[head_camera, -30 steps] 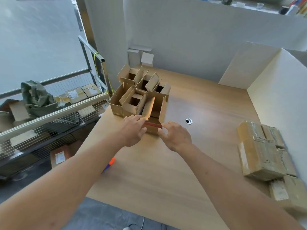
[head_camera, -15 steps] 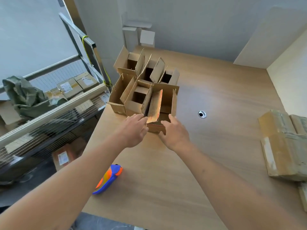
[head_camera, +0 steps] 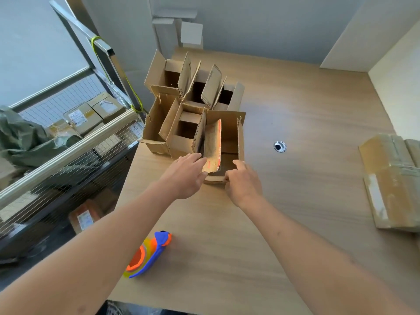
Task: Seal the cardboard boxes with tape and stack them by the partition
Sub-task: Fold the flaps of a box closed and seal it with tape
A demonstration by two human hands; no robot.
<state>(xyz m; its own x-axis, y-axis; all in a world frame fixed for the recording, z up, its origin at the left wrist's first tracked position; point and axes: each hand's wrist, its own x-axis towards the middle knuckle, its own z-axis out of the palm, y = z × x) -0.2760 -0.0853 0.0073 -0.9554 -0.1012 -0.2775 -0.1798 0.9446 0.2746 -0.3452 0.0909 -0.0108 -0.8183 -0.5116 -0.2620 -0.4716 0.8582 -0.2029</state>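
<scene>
Both hands reached to the nearest open box (head_camera: pixel 223 153) in a cluster of open cardboard boxes (head_camera: pixel 193 96) at the bench's (head_camera: pixel 295 105) left edge; the left hand (head_camera: pixel 185 176) gripped its left flap (head_camera: pixel 212 146) (the one with a red-printed edge) at the lower corner; the right hand (head_camera: pixel 242 180) pinched the box's near edge. A blue and orange tape dispenser (head_camera: pixel 147 254) lay near the bench's front edge; sealed boxes (head_camera: pixel 391 183) sat stacked far right, by the white partition (head_camera: pixel 397 71).
</scene>
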